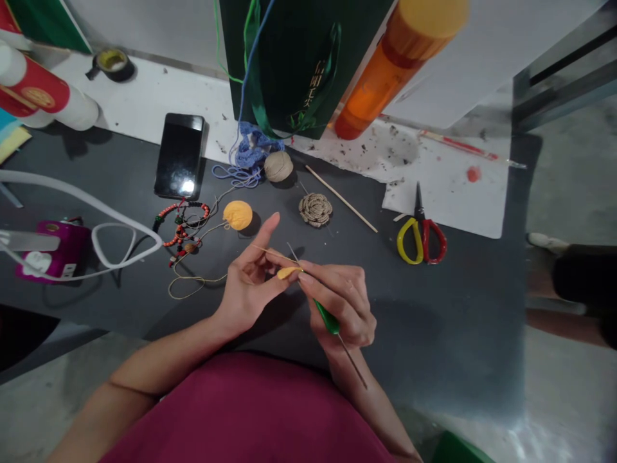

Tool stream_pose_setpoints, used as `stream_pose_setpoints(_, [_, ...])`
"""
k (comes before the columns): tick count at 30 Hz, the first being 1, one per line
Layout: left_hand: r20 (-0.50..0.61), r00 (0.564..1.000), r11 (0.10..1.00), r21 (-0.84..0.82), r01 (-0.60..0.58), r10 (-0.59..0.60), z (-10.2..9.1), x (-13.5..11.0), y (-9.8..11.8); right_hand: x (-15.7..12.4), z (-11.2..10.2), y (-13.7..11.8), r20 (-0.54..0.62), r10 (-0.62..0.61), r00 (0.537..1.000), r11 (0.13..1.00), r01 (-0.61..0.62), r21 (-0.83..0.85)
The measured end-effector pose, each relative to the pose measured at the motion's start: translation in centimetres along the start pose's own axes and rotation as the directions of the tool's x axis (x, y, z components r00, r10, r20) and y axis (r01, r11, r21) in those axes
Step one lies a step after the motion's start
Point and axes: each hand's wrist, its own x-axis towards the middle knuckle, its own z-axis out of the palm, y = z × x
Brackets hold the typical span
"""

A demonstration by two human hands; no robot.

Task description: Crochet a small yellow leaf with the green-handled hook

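My right hand (pixel 341 301) is closed round a crochet hook with a green handle (pixel 328 317); its metal shaft sticks out below my fist. The hook's thin tip meets a small yellow crochet piece (pixel 288 272), pinched between the fingers of my left hand (pixel 245 288). A yellow strand runs taut across the left fingers, and the left index finger points up. Beyond that hand lies a yellow yarn ball (pixel 238 215). A beige crocheted flower (pixel 315 209) lies farther back, near a beige yarn ball (pixel 278 166).
Scissors (pixel 421 238) with yellow and red handles lie right of a wooden stick (pixel 341 198). At left are a phone (pixel 180 155), beaded bracelets (pixel 180 225) and a purple box (pixel 58 251). A dark green bag (pixel 289 71), blue yarn (pixel 253 148) and an orange bottle (pixel 385 77) stand behind.
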Motion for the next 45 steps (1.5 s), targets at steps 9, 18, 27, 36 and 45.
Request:
stream_pose_setpoints(9, [0.164,0.954,0.892,-0.343,0.294,-0.251,0.2,0.1,-0.2,-0.3,1.5,-0.1,-0.154,0.277,0.948,0.91,-0.208,0.36])
stream_pose_setpoints(18, [0.153,0.962,0.908,-0.325,0.265,-0.226,-0.1,0.3,-0.5,-1.0,0.7,0.0,-0.215,0.529,0.821,0.835,-0.459,0.302])
stream_pose_setpoints(27, [0.177,0.967,0.944,-0.244,0.223,-0.183,-0.1,0.0,-0.7,-0.7,1.8,-0.1,-0.024,0.677,0.736,0.567,-0.501,0.654])
stream_pose_setpoints(36, [0.149,0.988,0.992,-0.108,0.06,-0.043,-0.8,0.3,-0.9,-0.5,1.4,-0.3,0.0,0.509,0.861,0.723,-0.428,0.542])
stream_pose_setpoints(45, [0.157,0.964,0.925,-0.284,0.252,-0.215,-0.1,0.3,-0.6,-0.6,1.2,0.1,-0.092,0.218,0.972,0.958,-0.195,0.209])
